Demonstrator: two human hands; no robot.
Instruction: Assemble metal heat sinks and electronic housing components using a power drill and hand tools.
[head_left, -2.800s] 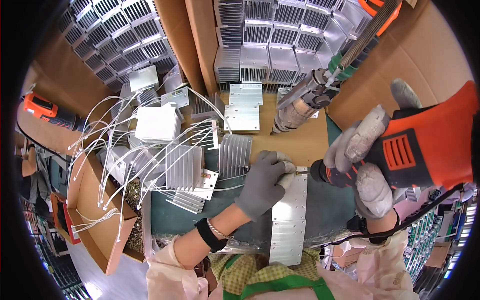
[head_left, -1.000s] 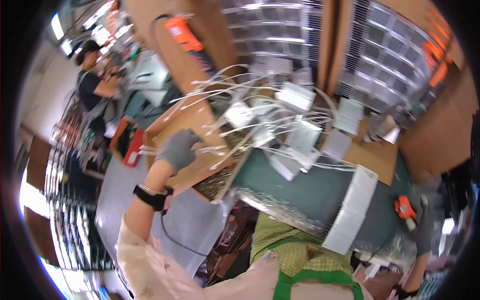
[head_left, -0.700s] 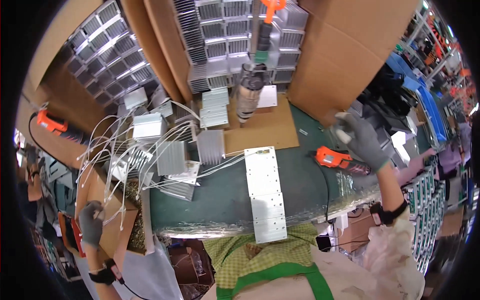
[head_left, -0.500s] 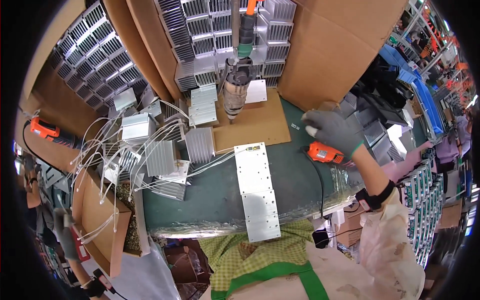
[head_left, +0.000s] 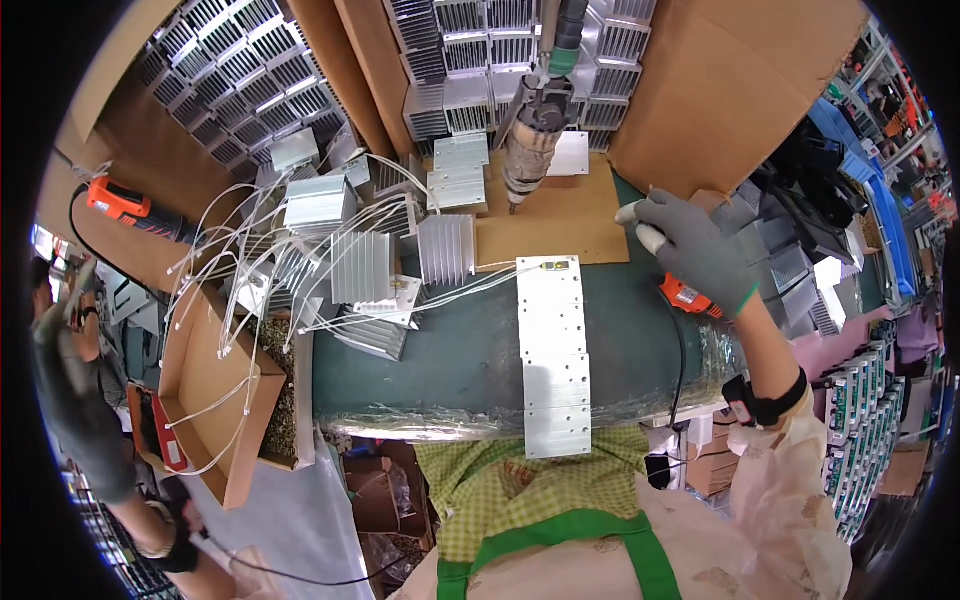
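My right hand [head_left: 690,245], in a grey glove with pale fingertips, hovers over the right of the green mat. Its thumb and forefinger are bent but apart, with nothing visible between them. Just below it lies an orange electric screwdriver [head_left: 688,297], partly covered by the hand. My left hand [head_left: 80,400], also gloved, is at the far left beside the cardboard tray; motion smears its fingers. In front of me lie drilled flat metal plates [head_left: 553,340] end to end, reaching past the mat's near edge. White wires run to a small part on the far plate.
A powered driver [head_left: 535,140] hangs over a brown board [head_left: 550,230]. Finned heat sinks [head_left: 362,268] with tangled white wires crowd the left. An open cardboard tray [head_left: 215,400] stands near left, another orange driver [head_left: 135,208] beyond. Boxes of heat sinks line the back.
My left hand has risen along the left edge. My right hand now covers the spot where small pale pieces lay on the mat. The whole view has shifted.
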